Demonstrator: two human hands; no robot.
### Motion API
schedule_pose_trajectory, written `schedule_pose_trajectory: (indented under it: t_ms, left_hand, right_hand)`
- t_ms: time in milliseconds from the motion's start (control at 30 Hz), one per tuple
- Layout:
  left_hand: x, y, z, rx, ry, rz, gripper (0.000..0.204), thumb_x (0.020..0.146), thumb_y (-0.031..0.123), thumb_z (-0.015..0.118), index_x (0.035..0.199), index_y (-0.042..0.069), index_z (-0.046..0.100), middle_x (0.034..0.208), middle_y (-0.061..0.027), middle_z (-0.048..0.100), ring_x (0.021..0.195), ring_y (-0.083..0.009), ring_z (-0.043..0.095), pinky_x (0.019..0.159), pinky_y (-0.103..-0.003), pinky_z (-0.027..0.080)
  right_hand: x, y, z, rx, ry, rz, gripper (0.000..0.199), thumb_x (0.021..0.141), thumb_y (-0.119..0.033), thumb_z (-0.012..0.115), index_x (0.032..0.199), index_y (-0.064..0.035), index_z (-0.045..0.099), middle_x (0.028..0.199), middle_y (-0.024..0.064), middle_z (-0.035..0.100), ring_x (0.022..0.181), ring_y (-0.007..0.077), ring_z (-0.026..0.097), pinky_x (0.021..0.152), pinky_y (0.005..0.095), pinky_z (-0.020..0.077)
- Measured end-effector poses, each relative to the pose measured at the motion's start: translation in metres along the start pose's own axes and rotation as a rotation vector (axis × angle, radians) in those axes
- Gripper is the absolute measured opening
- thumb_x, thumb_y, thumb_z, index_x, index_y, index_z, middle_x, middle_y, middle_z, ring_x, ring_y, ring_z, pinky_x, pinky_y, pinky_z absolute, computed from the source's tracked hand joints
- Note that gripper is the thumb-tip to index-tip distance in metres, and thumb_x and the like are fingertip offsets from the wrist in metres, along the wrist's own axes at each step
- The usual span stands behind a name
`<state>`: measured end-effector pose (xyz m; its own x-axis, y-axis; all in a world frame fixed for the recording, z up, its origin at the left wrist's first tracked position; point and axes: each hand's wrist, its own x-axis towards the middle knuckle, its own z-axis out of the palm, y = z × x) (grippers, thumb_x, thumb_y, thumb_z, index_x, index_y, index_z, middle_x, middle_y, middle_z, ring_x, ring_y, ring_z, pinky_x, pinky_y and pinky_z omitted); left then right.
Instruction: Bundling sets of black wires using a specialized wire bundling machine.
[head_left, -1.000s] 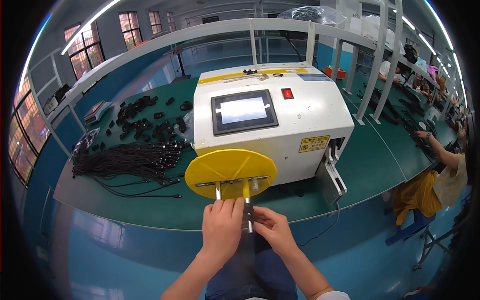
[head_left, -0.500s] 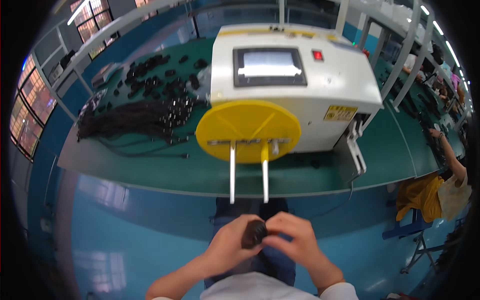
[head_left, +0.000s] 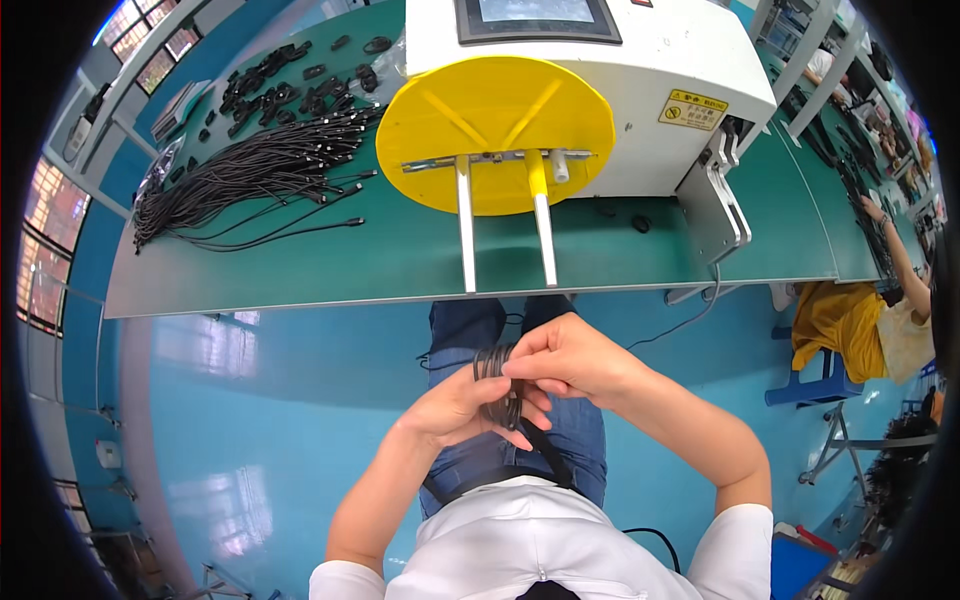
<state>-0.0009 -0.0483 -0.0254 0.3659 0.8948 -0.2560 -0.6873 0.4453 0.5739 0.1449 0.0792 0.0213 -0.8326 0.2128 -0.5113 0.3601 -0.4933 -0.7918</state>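
A coiled black cable [head_left: 490,364] is held over my lap, in front of the bench edge. My left hand [head_left: 462,404] is closed around the coil, its thumb lying across the loops. My right hand [head_left: 562,358] pinches the coil from the other side, fingertips against its upper right. Part of the coil is hidden behind the fingers. Beyond my hands is a white machine [head_left: 650,110] with a yellow disc [head_left: 480,110]. Two prongs, one silver [head_left: 466,230] and one partly yellow [head_left: 543,225], stick out from the disc toward me.
On the green bench [head_left: 330,265], a bundle of black cables [head_left: 250,165] lies left of the machine, with several small black coils [head_left: 270,100] behind it. A metal bracket [head_left: 715,200] juts from the machine's right. At far right, a person's arm [head_left: 905,265] reaches onto the bench near a blue stool [head_left: 820,380].
My view has tilted down, so the machine and bench sit higher. My hands have shifted up in the picture, still on the cable, and the coil's loops now show more plainly.
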Motion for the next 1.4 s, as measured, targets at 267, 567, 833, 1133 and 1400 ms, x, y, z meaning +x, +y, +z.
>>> schedule_pose_trajectory:
  t_ms: [267,567,833,1133,1400]
  left_hand:
    - [0.001,-0.001,-0.013,0.003,-0.084,0.039,0.052,0.086,0.04,0.06,0.115,-0.002,0.051,0.101,-0.0151,0.06,0.086,-0.0232,0.064,0.064,-0.039,0.059]
    - [-0.005,0.001,-0.012,0.195,-0.027,0.131,0.045,0.087,0.033,0.061,0.113,-0.002,0.05,0.093,-0.0113,0.058,0.08,-0.018,0.062,0.06,-0.032,0.058]
    - [-0.003,0.006,0.002,0.573,0.267,0.181,0.036,0.083,0.015,0.066,0.11,-0.002,0.049,0.088,-0.0074,0.058,0.074,-0.0134,0.06,0.056,-0.027,0.055]
    - [-0.003,-0.023,-0.003,1.056,0.354,0.318,0.043,0.069,0.004,0.071,0.109,0.004,0.054,0.083,-0.0038,0.058,0.076,-0.0121,0.059,0.065,-0.025,0.048]
    - [-0.009,-0.035,-0.003,0.96,0.328,0.327,0.043,0.066,0.003,0.073,0.105,0.005,0.056,0.087,-0.0057,0.062,0.079,-0.0124,0.059,0.069,-0.026,0.047]
  right_hand:
    - [0.008,-0.004,0.003,0.004,-0.017,-0.012,0.013,0.081,-0.011,0.066,0.079,0.0016,0.066,0.049,-0.001,0.05,0.046,0.0062,0.053,0.038,0.0178,0.0283]
    - [0.001,-0.01,0.013,-0.4,-0.028,-0.108,0.016,0.084,-0.014,0.064,0.087,0.0009,0.069,0.055,0.0003,0.055,0.047,0.0063,0.049,0.041,0.0194,0.0347]
    - [0.001,0.027,0.003,-0.193,-0.003,-0.344,0.018,0.089,-0.014,0.058,0.093,0.0,0.069,0.084,0.0068,0.065,0.073,0.011,0.055,0.062,0.0215,0.0461]
    - [0.004,0.066,0.007,0.215,-0.016,-0.069,0.016,0.085,-0.014,0.064,0.089,-0.0001,0.071,0.08,0.0021,0.065,0.061,0.0067,0.047,0.055,0.0206,0.038]
    - [0.001,0.075,0.017,0.148,0.014,0.042,0.012,0.079,-0.001,0.064,0.089,0.0033,0.07,0.087,0.0094,0.068,0.054,0.004,0.047,0.044,0.0182,0.0309]
